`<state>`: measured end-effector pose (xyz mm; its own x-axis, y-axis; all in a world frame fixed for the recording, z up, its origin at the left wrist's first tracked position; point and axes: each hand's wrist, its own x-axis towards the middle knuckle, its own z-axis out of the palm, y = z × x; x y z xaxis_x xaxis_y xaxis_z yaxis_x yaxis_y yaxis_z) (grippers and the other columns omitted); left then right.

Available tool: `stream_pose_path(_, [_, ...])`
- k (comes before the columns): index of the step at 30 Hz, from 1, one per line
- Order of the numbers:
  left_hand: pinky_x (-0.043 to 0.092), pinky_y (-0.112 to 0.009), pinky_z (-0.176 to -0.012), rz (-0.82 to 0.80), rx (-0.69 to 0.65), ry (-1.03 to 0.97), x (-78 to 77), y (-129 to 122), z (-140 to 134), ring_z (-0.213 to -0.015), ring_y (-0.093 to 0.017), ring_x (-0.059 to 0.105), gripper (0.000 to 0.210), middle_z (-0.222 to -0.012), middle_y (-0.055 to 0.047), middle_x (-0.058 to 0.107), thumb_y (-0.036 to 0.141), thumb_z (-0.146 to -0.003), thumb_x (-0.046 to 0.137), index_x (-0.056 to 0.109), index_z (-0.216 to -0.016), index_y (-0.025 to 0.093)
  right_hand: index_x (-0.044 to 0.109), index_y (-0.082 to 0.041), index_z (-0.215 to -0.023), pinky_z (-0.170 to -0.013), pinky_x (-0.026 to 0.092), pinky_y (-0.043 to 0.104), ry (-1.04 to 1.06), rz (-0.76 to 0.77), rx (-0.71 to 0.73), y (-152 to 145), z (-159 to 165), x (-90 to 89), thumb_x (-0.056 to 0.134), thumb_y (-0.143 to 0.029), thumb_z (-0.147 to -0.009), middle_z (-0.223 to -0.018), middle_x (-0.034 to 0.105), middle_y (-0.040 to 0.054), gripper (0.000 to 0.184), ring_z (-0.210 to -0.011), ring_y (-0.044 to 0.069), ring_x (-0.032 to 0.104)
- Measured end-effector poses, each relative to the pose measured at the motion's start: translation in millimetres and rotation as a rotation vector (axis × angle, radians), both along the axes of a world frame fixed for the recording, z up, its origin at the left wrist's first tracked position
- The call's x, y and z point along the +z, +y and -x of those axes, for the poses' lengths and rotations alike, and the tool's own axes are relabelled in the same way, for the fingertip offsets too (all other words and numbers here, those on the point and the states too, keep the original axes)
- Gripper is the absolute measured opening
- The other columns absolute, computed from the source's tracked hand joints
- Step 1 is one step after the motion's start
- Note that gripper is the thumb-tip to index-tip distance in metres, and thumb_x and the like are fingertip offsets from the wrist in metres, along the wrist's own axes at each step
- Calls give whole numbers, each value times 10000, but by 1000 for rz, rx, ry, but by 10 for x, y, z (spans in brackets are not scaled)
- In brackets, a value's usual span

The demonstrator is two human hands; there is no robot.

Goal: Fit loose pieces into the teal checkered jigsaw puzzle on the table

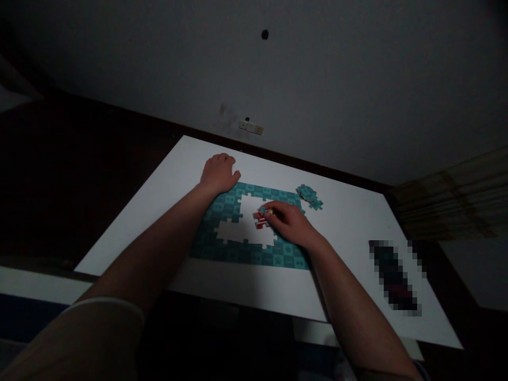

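Observation:
A teal jigsaw puzzle [246,255] lies flat on the white table, its outer part joined around a bare white gap. My right hand [291,221] is over the gap's right side, thumb and fingers closed on a puzzle piece with red and white stripes [262,219]. Some of that piece is hidden by the fingers, and I cannot tell if more than one piece is there. Past the puzzle's upper left corner, my left hand [219,173] rests on the table, fingers spread, holding nothing.
A small heap of loose teal puzzle pieces [308,194] sits beyond the puzzle's upper right corner. A blurred dark object [392,278] lies at the right of the white table [349,238]. Behind the table stands a grey wall with sockets [251,127].

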<state>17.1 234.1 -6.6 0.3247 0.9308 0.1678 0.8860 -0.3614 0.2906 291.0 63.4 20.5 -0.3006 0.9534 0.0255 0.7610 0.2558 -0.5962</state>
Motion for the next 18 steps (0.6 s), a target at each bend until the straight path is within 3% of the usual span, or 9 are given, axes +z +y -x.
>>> stream_pose_path(3, [537, -635, -1448, 3, 0, 22, 4, 3, -2, -1673, -483, 657, 498, -1766, -262, 746, 380, -1246, 681, 789, -1670, 141, 881, -325, -1484, -1089, 742, 507, 46, -14, 41, -8, -10, 4, 707, -484, -1218, -1433, 969, 118, 355, -1216, 352, 925])
stream_pose_path(6, [531, -637, -1452, 10, 2, 17, 9, 6, -6, -1676, -480, 655, 483, -1767, -248, 748, 381, -1251, 684, 790, -1668, 161, 874, -326, -1543, -1295, 681, 580, 41, -53, 94, -22, -29, 19, 854, -483, -1126, -1584, 910, 157, 446, -1461, 408, 863])
stream_pose_path(9, [526, -635, -1458, 12, -1, 11, 7, 6, -8, -1681, -483, 649, 488, -1773, -252, 744, 379, -1255, 685, 789, -1672, 148, 869, -302, -1584, -1409, 609, 657, 5, -73, 135, -44, -48, 21, 921, -399, -1038, -1659, 859, 192, 557, -1571, 453, 800])
stream_pose_path(14, [509, -637, -1470, 19, 2, -18, 2, 6, -11, -1696, -476, 631, 459, -1783, -224, 739, 368, -1252, 702, 790, -1667, 193, 888, -344, -1482, -1393, 616, 708, -44, -82, 145, -62, -74, 21, 886, -341, -1086, -1625, 859, 187, 396, -1564, 462, 787])
stream_pose_path(18, [512, -632, -1469, 25, 3, -2, 22, 0, -14, -1698, -481, 632, 463, -1769, -240, 740, 369, -1252, 706, 795, -1660, 169, 871, -354, -1364, -1310, 665, 642, -21, -80, 172, -56, -74, 46, 879, -315, -1111, -1472, 913, 138, 255, -1434, 415, 836])
